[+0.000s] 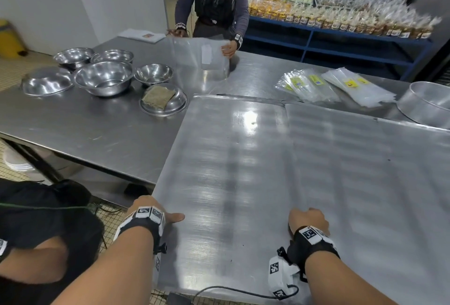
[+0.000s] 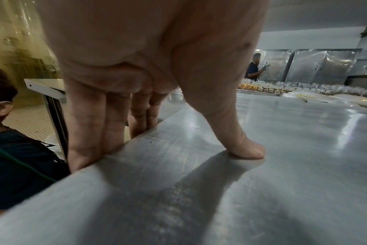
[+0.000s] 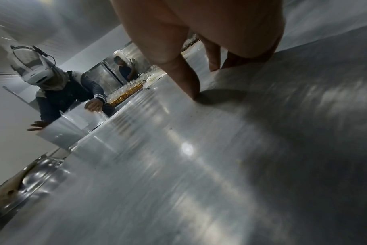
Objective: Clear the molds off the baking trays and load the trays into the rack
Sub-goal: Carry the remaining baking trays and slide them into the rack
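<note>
Two large flat metal baking trays lie side by side and fill the near part of the head view, the left tray [image 1: 231, 158] and the right tray [image 1: 365, 170]. No molds show on them. My left hand [image 1: 158, 209] grips the left tray's [image 2: 220, 190] outer edge near its front corner. In the left wrist view that hand [image 2: 166, 149] has its thumb on top and its fingers down the side. My right hand [image 1: 308, 219] sits curled at the seam between the trays. In the right wrist view it [image 3: 203, 81] pinches the right tray's [image 3: 304, 116] raised edge.
Several steel bowls [image 1: 104, 80] and an upturned bowl with a cloth [image 1: 163, 102] stand on the steel table [image 1: 73, 129] at left. Plastic bags [image 1: 336, 88] and a round pan [image 1: 428, 105] lie far right. A person [image 1: 214, 7] handles a clear bag opposite. A dark-haired person [image 1: 48, 219] is at my left.
</note>
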Available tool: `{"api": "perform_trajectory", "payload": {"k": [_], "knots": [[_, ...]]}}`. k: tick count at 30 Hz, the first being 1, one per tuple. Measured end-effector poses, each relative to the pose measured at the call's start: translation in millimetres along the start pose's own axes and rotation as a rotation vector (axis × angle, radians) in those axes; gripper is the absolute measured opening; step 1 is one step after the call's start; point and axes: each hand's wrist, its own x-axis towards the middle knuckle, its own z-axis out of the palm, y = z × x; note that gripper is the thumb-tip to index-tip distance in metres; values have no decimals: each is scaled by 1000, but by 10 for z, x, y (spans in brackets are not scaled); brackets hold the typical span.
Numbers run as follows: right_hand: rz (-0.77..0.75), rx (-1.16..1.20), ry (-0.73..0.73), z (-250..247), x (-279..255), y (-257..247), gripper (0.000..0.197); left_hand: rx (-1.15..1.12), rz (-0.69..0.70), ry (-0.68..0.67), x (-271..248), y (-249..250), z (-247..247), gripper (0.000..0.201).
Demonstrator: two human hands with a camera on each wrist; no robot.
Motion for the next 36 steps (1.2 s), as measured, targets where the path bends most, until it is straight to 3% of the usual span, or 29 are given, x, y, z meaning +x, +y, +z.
{"api": "perform_trajectory", "payload": {"k": [4,10,16,26,32,36], "knots": [[68,-102,-15,28,-22,-53,42,-46,1,11,-22,10,-21,106],[98,-184,-17,37,18,-105,51,-342,-24,87,-42,-81,-11,66],[88,-87,-76,8,118,17,63,-475,-48,25,52,-81,20,59],[17,-33,-98,-44,167,47,52,-464,-140,31,-11,90,32,68],[-2,-272,-4,-7,29,72,28,-466,-133,71,-19,106,74,75],[-113,-372,56,19,-15,112,36,-517,-85,92,-12,112,32,50]]}}
